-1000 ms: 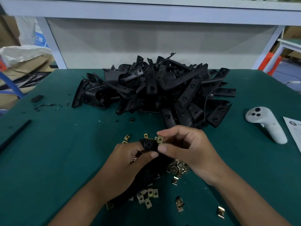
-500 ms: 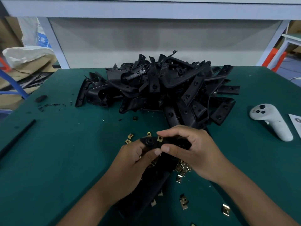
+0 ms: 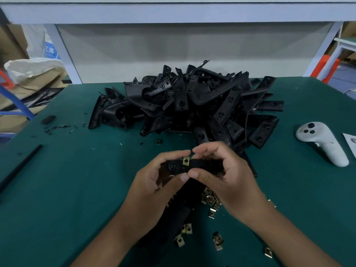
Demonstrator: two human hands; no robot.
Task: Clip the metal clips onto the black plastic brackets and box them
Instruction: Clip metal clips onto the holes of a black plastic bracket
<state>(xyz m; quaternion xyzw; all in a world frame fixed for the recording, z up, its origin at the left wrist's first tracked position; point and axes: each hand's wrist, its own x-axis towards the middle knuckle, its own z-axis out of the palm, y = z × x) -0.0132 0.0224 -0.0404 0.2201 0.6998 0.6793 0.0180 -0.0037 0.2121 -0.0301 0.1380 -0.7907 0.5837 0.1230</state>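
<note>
Both hands hold one black plastic bracket (image 3: 200, 165) above the green table. My left hand (image 3: 154, 185) grips its round left end from below. My right hand (image 3: 227, 178) grips its right part, thumb under, fingers arched over the top. A brass metal clip (image 3: 185, 161) sits on the bracket's upper edge between my fingertips. A long black part (image 3: 173, 224) runs down under my left wrist. Several loose metal clips (image 3: 211, 201) lie on the mat beneath my hands. A big pile of black brackets (image 3: 192, 105) fills the table's far middle.
A white hand controller (image 3: 323, 141) lies at the right, a paper corner (image 3: 350, 139) beyond it. A black rod (image 3: 21, 166) and a small black piece (image 3: 48, 119) lie at the left with black scraps. One stray clip (image 3: 159, 142) sits near the pile. No box is in view.
The clip has gone from my right fingertips onto the bracket's edge. My right fingers have lifted and arched over it. Both hands have risen slightly nearer the pile.
</note>
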